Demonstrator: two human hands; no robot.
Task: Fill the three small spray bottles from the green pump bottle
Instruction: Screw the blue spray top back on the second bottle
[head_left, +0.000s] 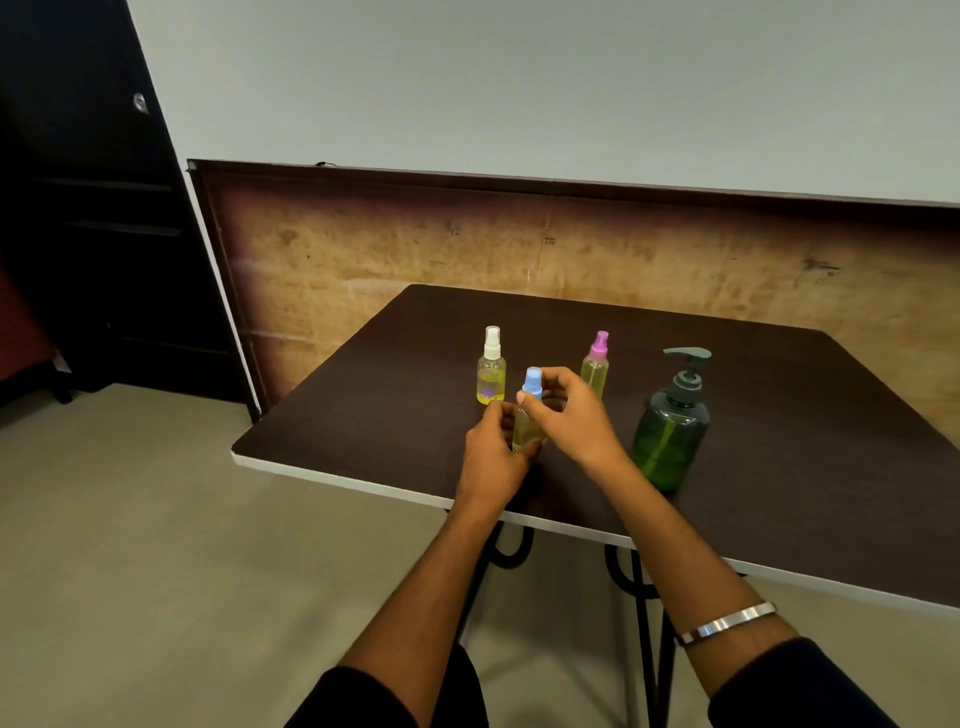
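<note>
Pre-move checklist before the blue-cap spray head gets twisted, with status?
1. Left hand grips blue-cap bottle body: ok.
2. Right hand fingers on blue spray head: ok.
3. Blue head tight or loose: cannot tell.
4. White-cap bottle and pink-cap bottle upright, apart from the hands: ok.
5. Green pump bottle upright, beside the right wrist: ok.
6. Blue-cap bottle fill level: cannot tell.

blue-cap bottle (529, 415) upright, held | white-cap (491, 366), pink-cap (596, 364), green pump bottle (671, 426) standing
</note>
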